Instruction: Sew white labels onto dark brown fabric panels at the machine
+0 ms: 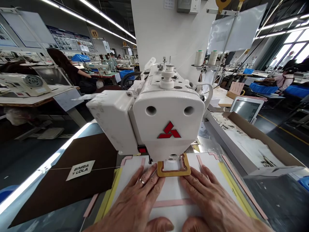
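Observation:
My left hand [141, 198] lies flat with fingers stretched forward on a white sheet [174, 211] under the sewing machine [169, 112]. A ring [141, 181] is on one of its fingers. On the other side, my right hand [205, 195] rests flat too, fingers slightly apart. Between my fingertips sits a yellow-brown rectangular frame [173, 173], right below the machine head. Pink strips [172, 203] and yellow bands [109, 193] mark the sheet and its sides. Neither hand grips anything that I can see.
At left lies dark brown fabric [96, 151] carrying a white label [80, 169], with a thread running across it. A box of labels [251, 141] stands at right beside a tablet screen [246, 109]. Behind are thread cones [199, 58] and a seated person [70, 71].

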Demonstrator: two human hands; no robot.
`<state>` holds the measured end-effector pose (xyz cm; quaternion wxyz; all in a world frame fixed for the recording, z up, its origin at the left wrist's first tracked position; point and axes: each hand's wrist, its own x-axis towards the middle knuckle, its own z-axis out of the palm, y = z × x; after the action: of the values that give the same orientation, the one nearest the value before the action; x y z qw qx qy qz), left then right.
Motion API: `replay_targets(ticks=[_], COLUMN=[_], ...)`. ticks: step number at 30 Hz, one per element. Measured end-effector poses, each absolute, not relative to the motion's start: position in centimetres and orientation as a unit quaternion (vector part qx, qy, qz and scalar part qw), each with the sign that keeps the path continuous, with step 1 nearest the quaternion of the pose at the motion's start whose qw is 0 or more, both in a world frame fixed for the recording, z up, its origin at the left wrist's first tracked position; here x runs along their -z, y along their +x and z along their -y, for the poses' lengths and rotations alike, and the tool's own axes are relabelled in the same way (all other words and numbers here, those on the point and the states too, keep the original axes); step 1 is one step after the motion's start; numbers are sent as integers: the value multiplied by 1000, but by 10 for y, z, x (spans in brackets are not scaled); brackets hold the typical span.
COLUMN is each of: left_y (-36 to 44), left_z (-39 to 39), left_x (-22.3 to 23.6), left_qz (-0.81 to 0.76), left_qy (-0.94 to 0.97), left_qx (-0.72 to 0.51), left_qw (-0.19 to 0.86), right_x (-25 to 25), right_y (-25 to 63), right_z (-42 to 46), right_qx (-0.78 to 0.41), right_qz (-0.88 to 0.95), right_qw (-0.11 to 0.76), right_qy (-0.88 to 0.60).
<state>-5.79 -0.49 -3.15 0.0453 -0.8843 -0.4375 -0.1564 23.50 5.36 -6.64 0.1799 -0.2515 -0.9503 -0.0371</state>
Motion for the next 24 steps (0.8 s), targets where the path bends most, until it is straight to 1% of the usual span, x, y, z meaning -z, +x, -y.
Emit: replay_targets(ticks=[3, 6, 8, 10, 13, 19, 24], left_y=[-57, -58, -60, -61, -61, -56, -58], left_z=[1, -2, -2, -1, 0, 0, 1], left_x=[32, 34, 36, 38, 38, 28, 30], left_qz=[424, 409, 408, 410, 404, 423, 432], left_qy=[-893, -905, -907, -907, -908, -901, -896], left_qx=[143, 112, 95, 88, 97, 99, 78], left_qw=[47, 38, 37, 45, 57, -6, -63], right_x=[61, 54, 43, 29, 14, 13, 15], right_y=[236, 237, 234, 228, 217, 204, 203], right_z=[-51, -48, -49, -53, -65, -92, -99], right_qx=[51, 38, 22, 22, 21, -94, -114], right_qz=[948, 948, 943, 942, 955, 964, 960], right_qw=[208, 230, 253, 256, 212, 132, 113], right_qy=[-234, -217, -217, -215, -207, -213, -228])
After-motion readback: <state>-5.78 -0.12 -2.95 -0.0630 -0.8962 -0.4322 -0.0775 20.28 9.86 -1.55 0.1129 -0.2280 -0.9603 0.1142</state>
